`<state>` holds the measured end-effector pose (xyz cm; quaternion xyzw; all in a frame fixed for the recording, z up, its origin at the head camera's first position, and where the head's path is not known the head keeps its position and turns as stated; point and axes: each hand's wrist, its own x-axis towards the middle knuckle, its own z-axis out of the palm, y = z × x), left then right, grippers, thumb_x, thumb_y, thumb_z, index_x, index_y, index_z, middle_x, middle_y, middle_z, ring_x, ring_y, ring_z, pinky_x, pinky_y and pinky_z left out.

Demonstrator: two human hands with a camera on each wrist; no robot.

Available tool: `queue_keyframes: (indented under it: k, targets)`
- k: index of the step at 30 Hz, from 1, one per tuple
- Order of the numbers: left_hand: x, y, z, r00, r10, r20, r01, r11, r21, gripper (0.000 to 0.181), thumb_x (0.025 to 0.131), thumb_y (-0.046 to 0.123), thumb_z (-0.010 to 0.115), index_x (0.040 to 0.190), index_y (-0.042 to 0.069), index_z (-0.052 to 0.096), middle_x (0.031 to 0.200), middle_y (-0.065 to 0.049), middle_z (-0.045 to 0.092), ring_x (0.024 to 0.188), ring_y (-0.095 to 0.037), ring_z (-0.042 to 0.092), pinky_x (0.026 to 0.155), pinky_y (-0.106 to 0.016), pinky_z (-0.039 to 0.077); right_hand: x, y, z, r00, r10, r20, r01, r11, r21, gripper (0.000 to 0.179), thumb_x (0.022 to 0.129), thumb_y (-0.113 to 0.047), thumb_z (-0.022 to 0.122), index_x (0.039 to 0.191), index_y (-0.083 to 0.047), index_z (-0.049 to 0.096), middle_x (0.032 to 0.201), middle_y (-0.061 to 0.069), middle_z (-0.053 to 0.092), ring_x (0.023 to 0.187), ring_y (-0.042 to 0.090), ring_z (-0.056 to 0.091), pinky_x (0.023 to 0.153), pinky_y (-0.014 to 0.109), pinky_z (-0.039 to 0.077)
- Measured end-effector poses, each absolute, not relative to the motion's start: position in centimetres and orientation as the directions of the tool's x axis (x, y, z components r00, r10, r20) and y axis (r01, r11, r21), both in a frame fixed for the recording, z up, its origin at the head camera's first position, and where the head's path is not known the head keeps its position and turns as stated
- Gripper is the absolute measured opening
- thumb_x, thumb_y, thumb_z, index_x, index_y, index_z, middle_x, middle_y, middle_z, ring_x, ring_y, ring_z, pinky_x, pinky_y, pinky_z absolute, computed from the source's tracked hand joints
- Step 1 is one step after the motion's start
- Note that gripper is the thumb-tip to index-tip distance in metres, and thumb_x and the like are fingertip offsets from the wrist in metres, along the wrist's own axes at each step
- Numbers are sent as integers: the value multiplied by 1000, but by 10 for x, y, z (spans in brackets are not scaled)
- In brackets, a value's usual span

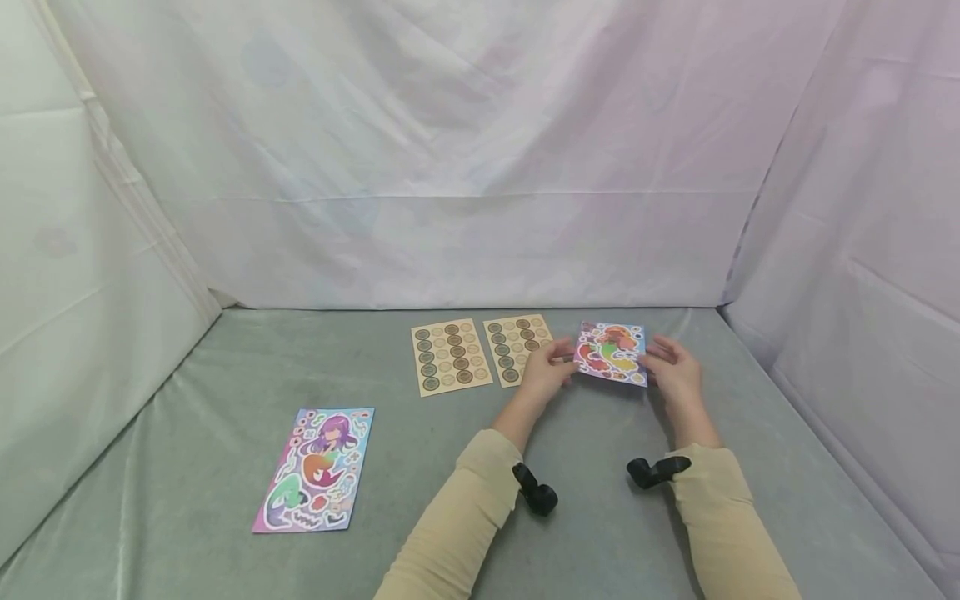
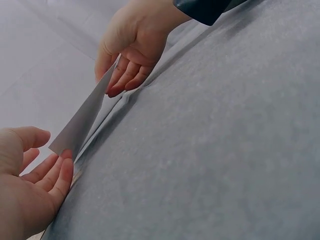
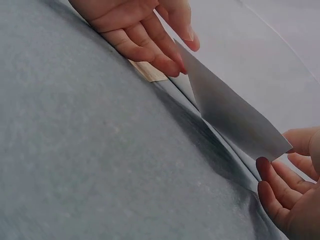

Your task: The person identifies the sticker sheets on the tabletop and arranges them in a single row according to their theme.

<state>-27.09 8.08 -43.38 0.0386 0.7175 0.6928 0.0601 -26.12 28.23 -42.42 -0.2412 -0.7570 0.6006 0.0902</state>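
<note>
The sticker sheet, right of the frame's centre, lies between both hands, near edge raised off the table. The right hand pinches its right side; the left hand, thumb apart, touches its left with loose fingers. Tan sheets lie left of it.

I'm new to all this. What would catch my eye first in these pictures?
Probably the bright sheet, raised at a tilt between the left hand and right hand, right of centre. Next, perhaps, the mermaid sheet with its purple-haired figure, lying at the near left. Then the two tan sheets of circles, side by side, left of the bright sheet.
</note>
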Motion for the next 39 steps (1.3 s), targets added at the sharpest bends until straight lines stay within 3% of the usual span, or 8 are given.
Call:
queue_keyframes:
  k: [8, 17, 30, 39]
  targets:
    - [-272, 82, -436, -994, 105, -37, -38, -9, 999, 45, 82, 1, 71, 125, 10, 63, 102, 4, 67, 79, -19, 65, 67, -26, 53, -261, 280, -422, -873, 472, -122, 229, 176, -957, 64, 88, -1, 63, 146, -12, 40, 141, 12, 48, 123, 27, 50, 94, 32, 46]
    - [-271, 81, -439, -998, 69, -5, -12, -114, 993, 46, 81, -5, 68, 126, 2, 60, 104, -3, 68, 86, -14, 67, 72, -25, 54, -261, 276, -421, -868, 488, -93, 214, 199, -956, 64, 86, 0, 65, 145, -14, 42, 140, 10, 49, 127, 25, 45, 101, 35, 41]
    - [-272, 76, -440, -998, 62, -13, -27, -226, 974, 56, 77, -13, 66, 131, -2, 55, 105, -7, 67, 90, -19, 67, 72, -26, 55, -257, 265, -413, -872, 484, -67, 181, 192, -965, 63, 86, 2, 64, 143, -14, 45, 137, 10, 51, 126, 25, 45, 96, 35, 45]
    - [-273, 71, -435, -998, 63, -16, -28, -192, 981, 55, 78, -7, 69, 131, 3, 56, 109, -7, 66, 90, -19, 66, 73, -26, 55, -255, 262, -406, -877, 477, -65, 160, 162, -974, 61, 87, 2, 64, 143, -15, 45, 137, 9, 50, 125, 26, 45, 95, 34, 46]
